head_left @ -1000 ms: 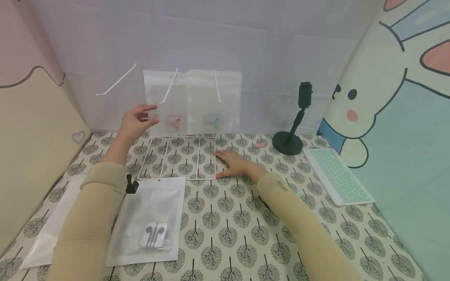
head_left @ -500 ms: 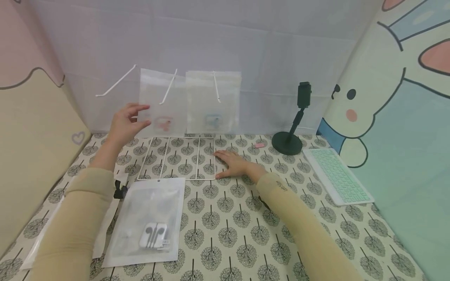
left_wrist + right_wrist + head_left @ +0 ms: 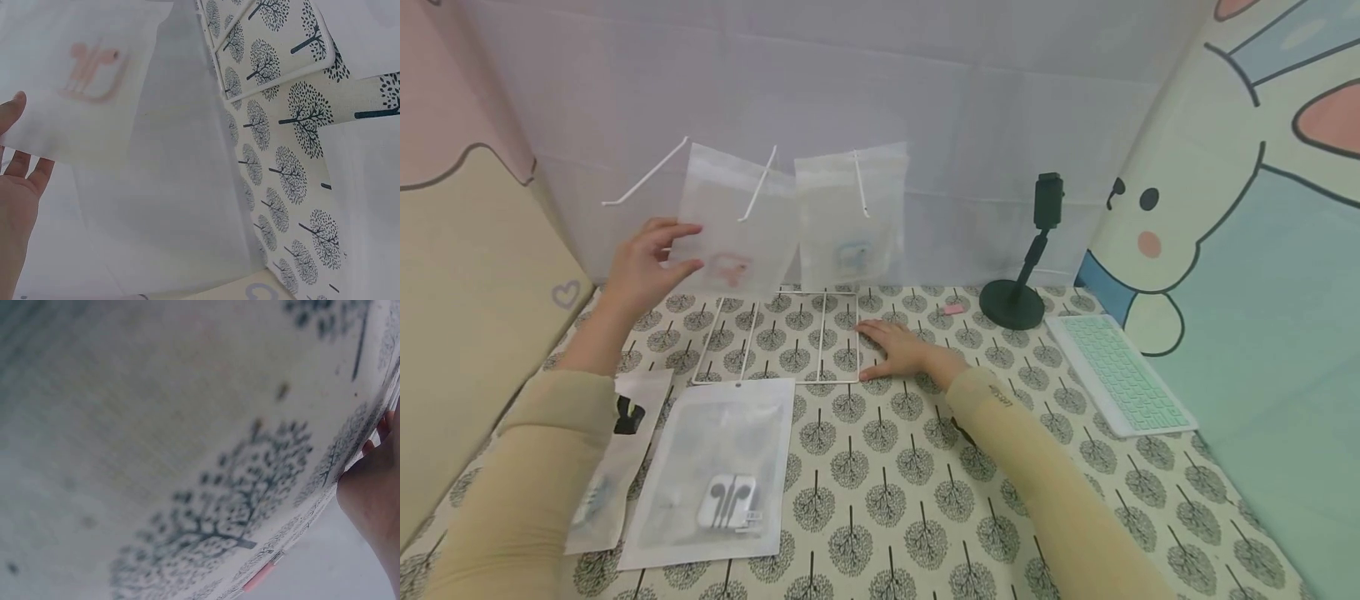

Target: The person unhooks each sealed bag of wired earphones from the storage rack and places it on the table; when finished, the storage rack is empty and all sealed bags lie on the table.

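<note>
Hanging askew from the middle hook (image 3: 758, 183), the pouch (image 3: 715, 200) with pink earphones (image 3: 94, 69) could rip near its top (the hole is too small to make out) or slip off if sideways strain grows. That same strain might drag or tip the wire base (image 3: 822, 337), should bracing at its right side slacken. The neighbouring pouch (image 3: 831, 217), tilted too, could snag. The left hand (image 3: 643, 262) reaches up and forward, thumb and fingers pinching the pouch's left edge. Well apart from it, the right hand (image 3: 895, 348) lies low, fingers extended at the base's right side; how firmly they press, I can't tell.
</note>
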### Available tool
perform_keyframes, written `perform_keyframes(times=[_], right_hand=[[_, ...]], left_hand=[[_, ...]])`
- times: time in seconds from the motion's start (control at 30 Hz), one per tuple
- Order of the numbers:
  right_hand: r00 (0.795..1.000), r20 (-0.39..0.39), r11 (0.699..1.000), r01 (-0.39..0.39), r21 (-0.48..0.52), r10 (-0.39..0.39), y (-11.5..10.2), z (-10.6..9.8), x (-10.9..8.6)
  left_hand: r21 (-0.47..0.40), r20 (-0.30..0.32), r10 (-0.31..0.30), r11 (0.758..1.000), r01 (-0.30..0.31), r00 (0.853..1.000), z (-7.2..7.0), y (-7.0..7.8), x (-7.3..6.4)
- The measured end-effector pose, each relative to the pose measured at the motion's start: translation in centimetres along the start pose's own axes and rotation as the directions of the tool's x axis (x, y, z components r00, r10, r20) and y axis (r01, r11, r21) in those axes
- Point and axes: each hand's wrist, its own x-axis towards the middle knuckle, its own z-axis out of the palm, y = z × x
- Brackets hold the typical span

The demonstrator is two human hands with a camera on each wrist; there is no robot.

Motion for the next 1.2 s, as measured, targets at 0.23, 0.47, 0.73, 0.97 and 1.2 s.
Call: perform_keyframes(times=[0.23, 0.47, 0.73, 0.97, 1.2], right_hand=[[1.0, 0.006, 1.0, -0.001, 0.008, 0.001, -0.1, -0.1, 0.0], [1.0, -0.006, 1.0, -0.001, 0.0, 0.001, 0.2, 0.0, 0.1], [1.0, -0.009, 1.0, 0.005, -0.001, -0.005, 0.3, 0.2, 0.2], [1.0, -0.011, 1.0, 0.016, 0.007, -0.016, 0.2, 0.0, 0.1], [1.0, -0.012, 1.0, 0.01, 0.0, -0.01, 0.2, 0.1, 0.1]], left_hand=[[0.06, -0.095, 0.118, 0.992, -0.112, 0.988, -0.4, 0.3, -0.4], [0.098, -0.191, 0.165, 0.984, -0.149, 0.968, -0.7, 0.8, -0.8], [0.231, -0.321, 0.384, 0.918, -0.322, 0.866, -0.1, 1.6, -1.2], [0.288, -0.347, 0.458, 0.883, -0.372, 0.819, -0.1, 2.2, -1.7], [0.292, -0.371, 0.501, 0.862, -0.414, 0.782, -0.4, 2.5, -2.3]])
